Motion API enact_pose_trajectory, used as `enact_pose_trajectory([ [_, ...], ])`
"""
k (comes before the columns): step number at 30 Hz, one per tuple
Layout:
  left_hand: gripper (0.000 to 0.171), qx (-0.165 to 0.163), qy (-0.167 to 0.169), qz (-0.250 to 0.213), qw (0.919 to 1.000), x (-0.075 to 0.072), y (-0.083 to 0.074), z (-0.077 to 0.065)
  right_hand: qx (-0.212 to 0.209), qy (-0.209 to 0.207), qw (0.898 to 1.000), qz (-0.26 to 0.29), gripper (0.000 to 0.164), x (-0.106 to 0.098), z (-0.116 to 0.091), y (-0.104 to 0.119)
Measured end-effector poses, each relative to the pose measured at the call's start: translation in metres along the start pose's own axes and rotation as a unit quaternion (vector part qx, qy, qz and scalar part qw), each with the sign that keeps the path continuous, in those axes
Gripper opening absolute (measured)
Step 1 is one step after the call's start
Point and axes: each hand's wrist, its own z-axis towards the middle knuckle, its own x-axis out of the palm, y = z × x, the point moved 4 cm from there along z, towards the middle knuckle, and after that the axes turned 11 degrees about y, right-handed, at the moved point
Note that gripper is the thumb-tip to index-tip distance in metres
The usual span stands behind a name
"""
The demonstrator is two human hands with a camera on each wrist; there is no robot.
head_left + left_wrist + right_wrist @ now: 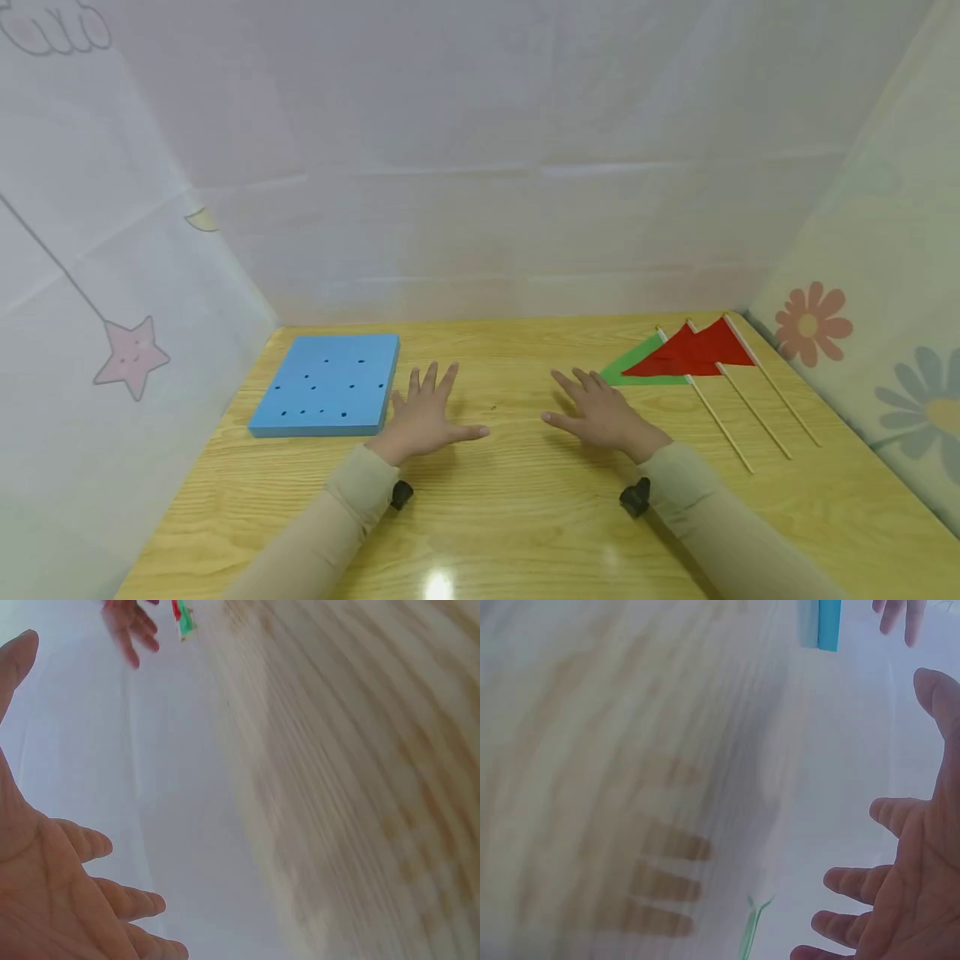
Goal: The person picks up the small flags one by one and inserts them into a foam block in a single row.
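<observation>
Flags (pixel 678 354), three in number, are lying flat on the right side of the table (pixel 517 517), well apart from the blue block (pixel 337 400) on the left.

Progress, judged from layout: work is seeming to stand at its start. No flag is being lifted, and no stick is occupying any of the dark holes in the block. Handling of all three flags is apparently remaining.

Left hand (pixel 423 417): spreading wide, fingers nearly straight, thumb pointing inward; gripping nothing. It is hovering above the table, just beside the block's right edge.

Right hand (pixel 600 412): likewise spreading, thumb pointing inward, holding nothing. It is hovering near the green flag (pixel 617 377); the right wrist view is showing a green edge beyond the fingers, not in their grasp.

Appearance: one flag is showing green, two are showing red. All are triangular, tips pointing left, on thin pale sticks running obliquely toward the near right. Red cloth is partly covering the green flag, and the two reds are overlapping; where one is ending and the other beginning, cannot tell. Cloth is lying mostly smooth.
</observation>
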Motion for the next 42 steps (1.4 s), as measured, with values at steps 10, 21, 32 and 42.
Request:
enact_pose_trajectory([
  [10, 0.118, -0.016, -0.011, -0.014, 0.9997, -0.009, 0.026, -0.009, 0.001, 0.003, 1.000, 0.022, 0.085, -0.003, -0.003, -0.006],
  [21, 0.118, -0.027, -0.045, -0.015, 0.9985, -0.027, 0.054, -0.020, 0.000, -0.002, 0.998, 0.056, 0.083, -0.008, -0.007, -0.018],
  [32, 0.115, -0.030, -0.063, -0.043, 0.9966, -0.040, 0.078, -0.033, 0.007, -0.012, 0.995, 0.097, 0.083, -0.013, -0.015, -0.043],
  [42, 0.108, -0.014, -0.095, -0.066, 0.9931, -0.048, 0.095, -0.043, 0.009, 0.003, 0.988, 0.155, 0.079, -0.015, -0.023, -0.063],
])
